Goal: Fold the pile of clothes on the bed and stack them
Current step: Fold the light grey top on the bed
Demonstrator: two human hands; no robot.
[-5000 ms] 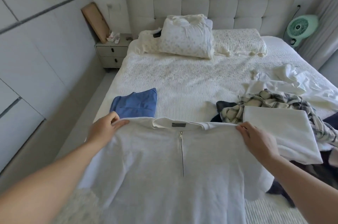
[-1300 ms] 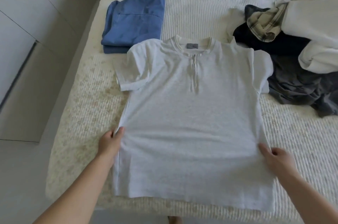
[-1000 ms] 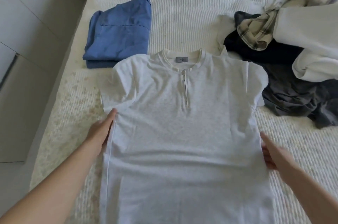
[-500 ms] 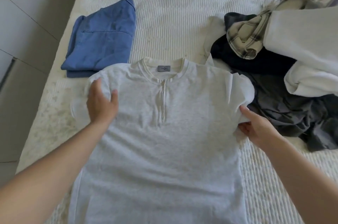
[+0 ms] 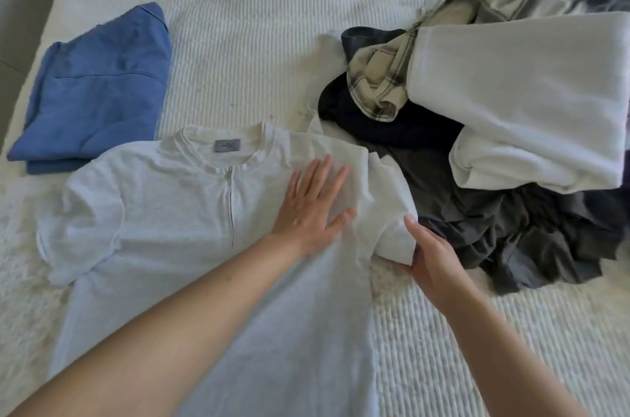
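Folding step: I judge I am at the first side fold of the white shirt (image 5: 191, 246), bringing its right sleeve in toward the middle.
Shirt position: it lies face up and flat on the bed (image 5: 259, 24), collar away from me, zip placket running down the chest, hem out of view below.
Left hand: my left hand (image 5: 312, 205) lies flat, fingers straight and spread, pressing the chest just right of the zip. I would keep it there as the anchor and crease line.
Right hand: my right hand (image 5: 433, 263) pinches the cuff edge of the right sleeve, thumb on top, the sleeve lifted slightly off the bed.
Doing it well: carry the sleeve over the edge of the left palm so the crease runs straight from shoulder toward hem, parallel to the zip; slide the left hand out only once the cloth is laid.
Watch for: the sleeve touches the unfolded pile (image 5: 494, 161) of dark, plaid and white garments; I should lift clear so none drags along.
Wrinkles: the shoulder beside my left fingers is rumpled; smooth it before creasing.
Stack: a folded blue garment (image 5: 95, 86) lies near the collar on the left, and I expect the shirt to go on top once folded.
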